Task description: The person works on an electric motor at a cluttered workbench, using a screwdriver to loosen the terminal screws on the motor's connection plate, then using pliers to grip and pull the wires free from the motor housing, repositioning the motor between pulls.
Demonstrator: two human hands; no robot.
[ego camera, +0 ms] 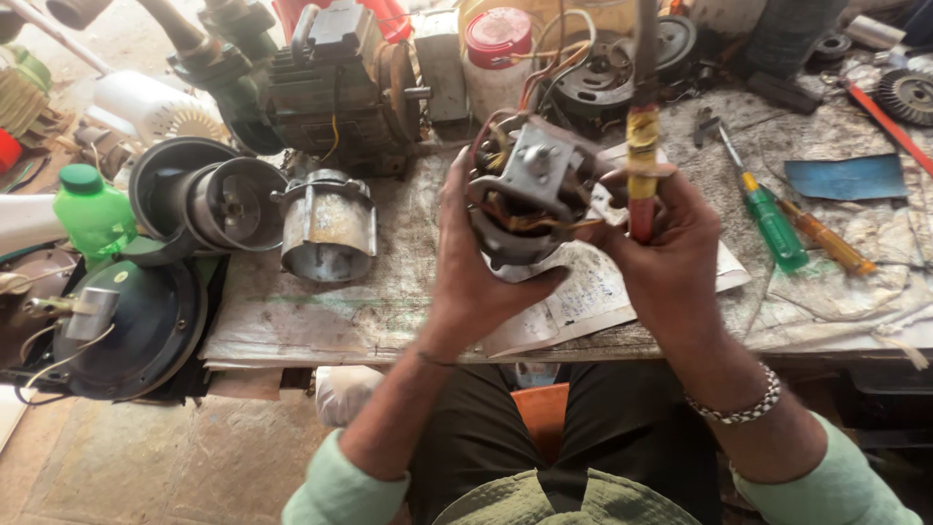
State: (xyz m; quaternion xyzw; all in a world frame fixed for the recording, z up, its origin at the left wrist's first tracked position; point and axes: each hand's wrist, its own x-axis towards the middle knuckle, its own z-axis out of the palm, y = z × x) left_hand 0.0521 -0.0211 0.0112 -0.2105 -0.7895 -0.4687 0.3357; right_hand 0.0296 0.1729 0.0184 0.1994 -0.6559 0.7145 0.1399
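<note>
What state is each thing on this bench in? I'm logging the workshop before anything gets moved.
Small motor: lifted off the bench, windings and wires bare, in the left hand.
Red-handled tool: upright, gripped by the right hand.
Green screwdriver: lying flat on the bench.
Green bottle: upright, capped.
Red-lidded jar: lid on.
Metal housing: standing on the bench, apart from the hands.

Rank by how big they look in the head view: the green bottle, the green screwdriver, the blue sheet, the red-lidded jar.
1. Blue sheet
2. Green bottle and red-lidded jar: too alike to rank; the jar sits farther back
3. Green screwdriver: long but slimmest
</note>
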